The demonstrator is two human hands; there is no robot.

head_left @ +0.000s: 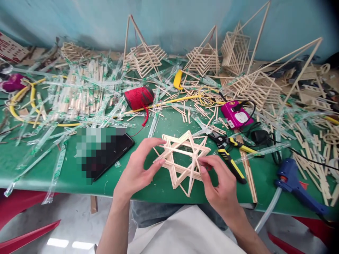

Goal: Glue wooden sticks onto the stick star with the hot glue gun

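A star-shaped lattice of pale wooden sticks (182, 151) sits at the front of the green table, between my two hands. My left hand (140, 167) grips its left side, with the thumb and fingertips on the sticks. On the right side, my right hand (219, 178) pinches the sticks near one of the star's points. Just right of the star lie pliers with yellow and black handles (231, 165). A black phone (113, 153) rests left of my left hand.
A blue glue gun (299, 187) lies at the right front edge. Behind are a red thread spool (139, 98), a purple power adapter (237, 114), yellow cable, plastic wrappers, loose sticks and several stick structures (144, 60) along the wall.
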